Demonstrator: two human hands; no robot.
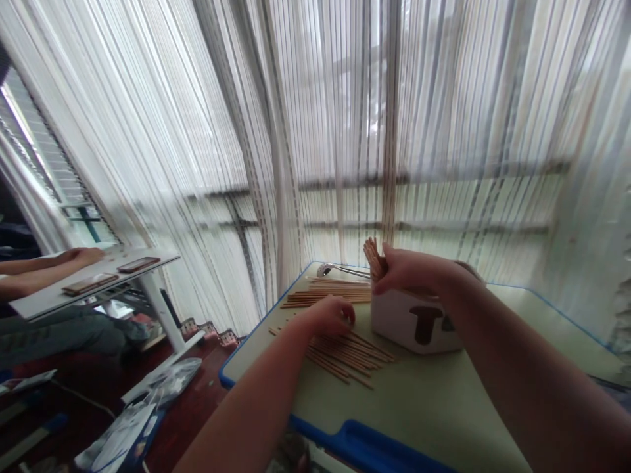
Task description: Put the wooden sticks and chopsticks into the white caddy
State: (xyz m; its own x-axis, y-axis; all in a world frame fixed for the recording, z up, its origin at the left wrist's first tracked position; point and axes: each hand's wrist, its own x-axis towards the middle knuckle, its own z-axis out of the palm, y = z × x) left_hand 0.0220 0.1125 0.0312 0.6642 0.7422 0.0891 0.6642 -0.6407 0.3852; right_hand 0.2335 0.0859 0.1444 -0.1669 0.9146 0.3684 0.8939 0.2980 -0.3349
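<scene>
My left hand (329,315) lies knuckles up on a loose heap of thin wooden sticks (352,358) on the pale green table (419,407), fingers curled down onto them. My right hand (411,270) is closed round a bundle of the same sticks (373,257), held upright at the top of a white box (414,323) with a dark letter T on its side. A second, neater row of sticks (330,294) lies beyond my left hand.
Metal spoons (340,269) lie at the table's far edge, against striped sheer curtains. The table has a blue rim (365,447). At left another person's arm (49,259) rests on a white desk (93,279) bearing two phones. Bags (142,407) lie on the dark floor.
</scene>
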